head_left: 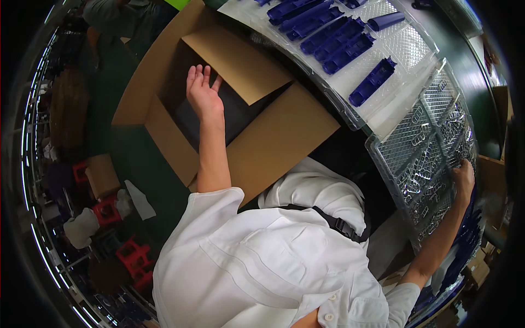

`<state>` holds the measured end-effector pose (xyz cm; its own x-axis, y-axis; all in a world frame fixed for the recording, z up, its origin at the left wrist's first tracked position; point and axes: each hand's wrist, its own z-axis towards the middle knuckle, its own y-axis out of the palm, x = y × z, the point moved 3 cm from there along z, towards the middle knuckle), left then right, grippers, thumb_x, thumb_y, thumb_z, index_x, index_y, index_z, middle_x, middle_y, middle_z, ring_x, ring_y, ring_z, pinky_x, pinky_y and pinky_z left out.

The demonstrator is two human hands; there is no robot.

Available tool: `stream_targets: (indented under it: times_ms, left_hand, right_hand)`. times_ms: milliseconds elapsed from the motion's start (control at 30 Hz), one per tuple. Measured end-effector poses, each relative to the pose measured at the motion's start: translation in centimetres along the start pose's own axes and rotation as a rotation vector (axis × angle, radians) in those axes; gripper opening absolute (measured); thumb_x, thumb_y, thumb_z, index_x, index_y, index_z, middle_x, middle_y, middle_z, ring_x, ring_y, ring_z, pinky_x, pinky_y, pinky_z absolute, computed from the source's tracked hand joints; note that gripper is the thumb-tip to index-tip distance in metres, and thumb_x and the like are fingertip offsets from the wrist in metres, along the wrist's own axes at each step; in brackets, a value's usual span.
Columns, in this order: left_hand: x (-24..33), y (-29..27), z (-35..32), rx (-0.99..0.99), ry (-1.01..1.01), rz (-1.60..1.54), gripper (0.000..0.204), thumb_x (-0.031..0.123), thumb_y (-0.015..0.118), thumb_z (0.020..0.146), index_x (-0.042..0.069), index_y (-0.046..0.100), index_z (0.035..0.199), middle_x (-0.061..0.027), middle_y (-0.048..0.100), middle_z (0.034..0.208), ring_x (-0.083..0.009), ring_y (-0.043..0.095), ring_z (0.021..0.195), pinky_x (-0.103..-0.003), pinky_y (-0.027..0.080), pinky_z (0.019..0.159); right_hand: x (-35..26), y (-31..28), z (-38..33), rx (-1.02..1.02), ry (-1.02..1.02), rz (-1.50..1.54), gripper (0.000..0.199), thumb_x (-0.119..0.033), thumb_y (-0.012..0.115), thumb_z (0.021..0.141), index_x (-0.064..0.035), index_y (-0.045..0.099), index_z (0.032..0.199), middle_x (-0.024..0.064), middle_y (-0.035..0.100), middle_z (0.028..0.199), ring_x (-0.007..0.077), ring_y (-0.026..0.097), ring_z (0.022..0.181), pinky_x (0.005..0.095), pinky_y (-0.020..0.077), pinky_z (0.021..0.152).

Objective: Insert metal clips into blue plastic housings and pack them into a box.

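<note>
My left hand [204, 95] is held over the open cardboard box [287, 139], palm up with its fingers apart and nothing in them. The box's flaps are folded out, and dark grey material [240, 115] shows inside. My right hand [464, 177] is at the far right side of a clear plastic tray [391, 150] that holds many small shiny metal pieces [426, 180]. Its fingers are curled down at the metal pieces, and what they hold, if anything, is too small to make out.
A white-lined clear tray [372, 65] on the table carries several dark blue plastic shells [373, 81]. More blue parts [465, 262] lie at the lower right. On the left stand red stools [131, 256] and a small carton [102, 175]. Another person [112, 19] is at the top left.
</note>
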<state>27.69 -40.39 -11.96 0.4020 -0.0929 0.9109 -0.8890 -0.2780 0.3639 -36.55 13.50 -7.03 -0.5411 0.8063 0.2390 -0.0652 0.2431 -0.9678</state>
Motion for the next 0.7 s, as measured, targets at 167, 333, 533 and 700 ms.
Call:
stream_targets:
  times_ms: [167, 333, 533, 700]
  left_hand:
    - [-3.4, 4.4, 6.6, -0.571, -0.352, -0.407, 0.039, 0.019, 0.052, 0.103, 0.003, 0.056, 0.138, -0.0131, 0.061, 0.139, -0.0303, 0.058, 0.13, -0.057, 0.046, 0.113]
    - [-9.9, 5.9, 9.1, -0.76, -0.292, 0.339, 0.044, 0.021, 0.058, 0.103, 0.004, 0.054, 0.143, -0.0138, 0.065, 0.136, -0.0293, 0.062, 0.126, -0.05, 0.05, 0.108]
    - [-17.1, 0.1, 2.2, -0.992, -0.215, 0.704, 0.044, 0.025, 0.061, 0.102, 0.005, 0.056, 0.141, -0.0133, 0.066, 0.134, -0.0268, 0.064, 0.121, -0.045, 0.053, 0.102]
    - [-18.0, -4.4, 4.4, -1.148, 0.022, 0.824, 0.043, 0.028, 0.061, 0.102, 0.004, 0.058, 0.139, -0.013, 0.067, 0.132, -0.0257, 0.065, 0.119, -0.043, 0.053, 0.098]
  right_hand:
    - [1.1, 0.9, 0.5, 0.037, -0.041, 0.063, 0.036, -0.009, 0.062, 0.086, -0.001, 0.066, 0.121, 0.0238, 0.07, 0.117, 0.0412, 0.066, 0.114, 0.0482, 0.0519, 0.098]
    - [-0.9, -1.1, 1.6, 0.032, -0.04, 0.165, 0.036, -0.009, 0.062, 0.086, -0.0002, 0.067, 0.12, 0.024, 0.072, 0.111, 0.0413, 0.068, 0.107, 0.0453, 0.0538, 0.095]
    - [-0.5, -2.7, -3.1, 0.185, 0.079, 0.434, 0.033, -0.016, 0.067, 0.087, -0.0017, 0.073, 0.117, 0.0191, 0.076, 0.107, 0.0313, 0.074, 0.102, 0.0391, 0.0551, 0.091]
    - [-5.0, -6.0, -5.0, -0.034, 0.191, 0.336, 0.032, -0.027, 0.072, 0.087, -0.0049, 0.078, 0.11, 0.0176, 0.077, 0.102, 0.0365, 0.073, 0.103, 0.0444, 0.0557, 0.091]
